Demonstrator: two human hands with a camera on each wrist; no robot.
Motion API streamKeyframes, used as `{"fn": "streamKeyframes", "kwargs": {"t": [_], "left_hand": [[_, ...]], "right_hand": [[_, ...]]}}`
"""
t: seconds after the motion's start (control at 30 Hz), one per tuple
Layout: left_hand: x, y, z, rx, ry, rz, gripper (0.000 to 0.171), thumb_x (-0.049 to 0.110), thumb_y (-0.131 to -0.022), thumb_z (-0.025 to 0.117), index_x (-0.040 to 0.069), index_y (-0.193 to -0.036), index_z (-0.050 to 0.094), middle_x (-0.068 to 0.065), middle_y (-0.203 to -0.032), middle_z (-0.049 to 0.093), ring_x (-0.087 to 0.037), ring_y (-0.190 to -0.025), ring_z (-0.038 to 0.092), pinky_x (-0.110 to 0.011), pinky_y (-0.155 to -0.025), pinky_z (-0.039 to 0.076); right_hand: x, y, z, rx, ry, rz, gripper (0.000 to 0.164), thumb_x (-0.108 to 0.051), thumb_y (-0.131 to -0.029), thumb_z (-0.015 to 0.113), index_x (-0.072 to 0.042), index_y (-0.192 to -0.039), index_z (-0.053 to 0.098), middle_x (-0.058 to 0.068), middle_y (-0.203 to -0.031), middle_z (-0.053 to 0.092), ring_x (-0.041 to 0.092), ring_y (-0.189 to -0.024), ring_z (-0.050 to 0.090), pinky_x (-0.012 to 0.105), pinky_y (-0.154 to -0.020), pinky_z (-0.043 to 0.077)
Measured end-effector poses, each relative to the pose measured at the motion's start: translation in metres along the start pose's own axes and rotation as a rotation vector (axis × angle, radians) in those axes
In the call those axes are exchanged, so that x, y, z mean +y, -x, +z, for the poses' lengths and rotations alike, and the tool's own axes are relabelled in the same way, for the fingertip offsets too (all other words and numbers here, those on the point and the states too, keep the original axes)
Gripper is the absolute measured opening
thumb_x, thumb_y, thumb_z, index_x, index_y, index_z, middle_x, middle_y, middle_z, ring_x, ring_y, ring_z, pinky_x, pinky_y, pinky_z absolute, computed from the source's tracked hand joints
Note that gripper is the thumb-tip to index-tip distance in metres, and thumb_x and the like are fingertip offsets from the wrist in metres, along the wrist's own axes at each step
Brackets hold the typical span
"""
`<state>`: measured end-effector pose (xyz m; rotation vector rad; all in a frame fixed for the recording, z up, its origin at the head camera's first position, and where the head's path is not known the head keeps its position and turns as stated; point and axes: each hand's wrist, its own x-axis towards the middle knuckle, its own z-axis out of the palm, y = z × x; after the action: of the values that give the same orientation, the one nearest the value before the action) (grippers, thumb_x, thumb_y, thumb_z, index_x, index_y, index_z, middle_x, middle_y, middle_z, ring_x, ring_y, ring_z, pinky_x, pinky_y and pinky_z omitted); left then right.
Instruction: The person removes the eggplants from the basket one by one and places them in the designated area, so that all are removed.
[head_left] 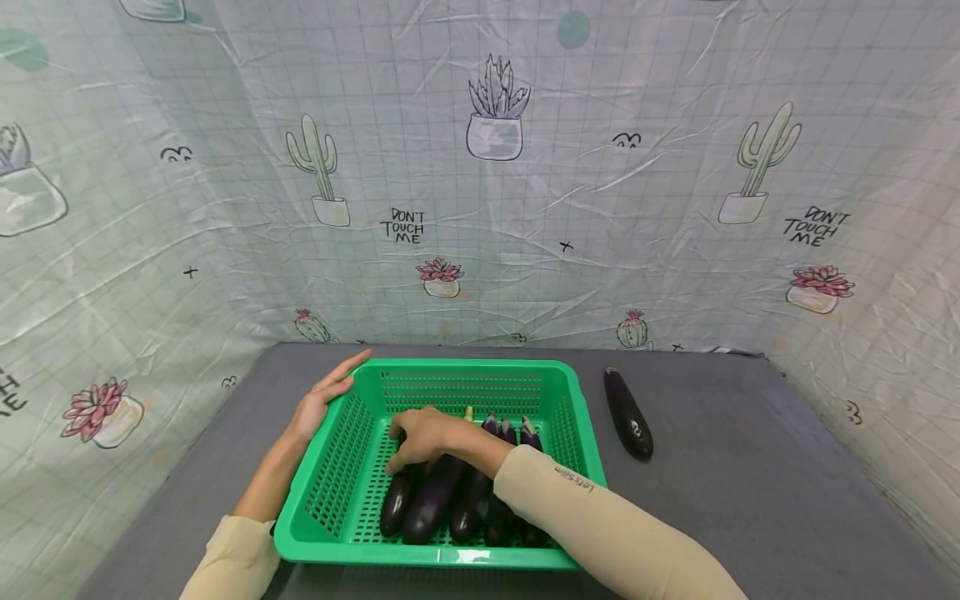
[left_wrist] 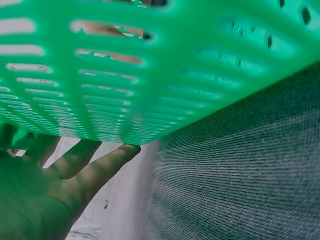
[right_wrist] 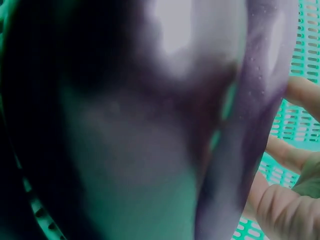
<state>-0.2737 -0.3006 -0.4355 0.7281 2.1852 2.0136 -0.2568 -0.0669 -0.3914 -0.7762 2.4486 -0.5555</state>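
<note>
Several glossy dark purple eggplants lie side by side in a green plastic basket (head_left: 438, 557). My right hand (head_left: 423, 435) reaches in from the right and grips the leftmost eggplant (head_left: 397, 502) near its upper end. Close up in the right wrist view, the fingers (right_wrist: 287, 152) touch the side of that eggplant (right_wrist: 257, 75), while a bigger eggplant (right_wrist: 135, 130) fills the foreground. Outside the basket's left wall, my left hand (head_left: 311, 412) rests with extended fingers against it. From below, the left wrist view has those fingers (left_wrist: 102, 167) spread along the slotted green wall (left_wrist: 107, 115).
A single eggplant (head_left: 628, 414) lies on the grey tabletop (head_left: 720, 467) to the right of the basket. Behind and at both sides hangs a pale curtain (head_left: 570, 192) printed with potted cacti and words.
</note>
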Motion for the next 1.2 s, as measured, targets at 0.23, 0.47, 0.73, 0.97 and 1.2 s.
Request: {"fn": "streamKeyframes", "kwargs": {"t": [0.23, 0.47, 0.73, 0.97, 1.2], "left_hand": [[0.002, 0.0, 0.002, 0.019, -0.035, -0.015, 0.054, 0.016, -0.114, 0.027, 0.0, -0.165, 0.017, -0.029, -0.17, -0.002, -0.003, -0.138, 0.049, -0.016, -0.102, 0.048], [0.002, -0.002, 0.004, 0.058, -0.129, -0.028, 0.055, 0.017, -0.113, 0.029, -0.006, -0.162, 0.018, -0.027, -0.171, 0.004, -0.05, -0.156, 0.003, -0.035, -0.122, 0.027], [0.001, -0.002, 0.003, 0.064, -0.147, -0.022, 0.055, 0.016, -0.113, 0.029, -0.007, -0.162, 0.02, -0.028, -0.171, 0.005, -0.049, -0.157, 0.003, -0.059, -0.123, 0.018], [0.001, 0.0, 0.001, 0.045, -0.119, -0.038, 0.055, 0.019, -0.114, 0.028, -0.003, -0.164, 0.018, -0.027, -0.171, 0.002, 0.0, -0.138, 0.041, -0.02, -0.105, 0.044], [0.001, 0.0, 0.0, 0.055, -0.154, -0.04, 0.055, 0.02, -0.114, 0.028, -0.002, -0.164, 0.019, -0.027, -0.171, 0.004, -0.014, -0.149, 0.034, -0.039, -0.116, 0.037]], "right_hand": [[0.002, 0.002, -0.003, -0.015, -0.095, -0.007, 0.055, -0.031, -0.091, 0.081, -0.012, -0.14, 0.062, 0.008, -0.145, 0.057, 0.022, -0.114, 0.065, 0.034, -0.086, 0.057], [0.003, 0.001, -0.007, -0.021, -0.251, -0.014, 0.057, -0.016, -0.089, 0.083, -0.006, -0.14, 0.059, 0.016, -0.148, 0.051, 0.018, -0.078, 0.067, 0.033, -0.062, 0.061], [0.002, 0.001, -0.006, 0.019, -0.322, -0.065, 0.058, -0.006, -0.084, 0.086, -0.009, -0.136, 0.06, 0.015, -0.143, 0.053, 0.021, -0.077, 0.066, 0.036, -0.064, 0.063], [0.001, -0.001, -0.01, 0.021, -0.341, -0.12, 0.058, -0.006, -0.085, 0.085, -0.01, -0.137, 0.059, 0.014, -0.143, 0.053, 0.025, -0.073, 0.068, 0.039, -0.067, 0.063], [0.001, 0.003, -0.02, 0.005, -0.433, -0.151, 0.058, -0.002, -0.085, 0.083, -0.009, -0.137, 0.059, 0.017, -0.141, 0.048, 0.028, -0.074, 0.068, 0.044, -0.073, 0.064]]}}
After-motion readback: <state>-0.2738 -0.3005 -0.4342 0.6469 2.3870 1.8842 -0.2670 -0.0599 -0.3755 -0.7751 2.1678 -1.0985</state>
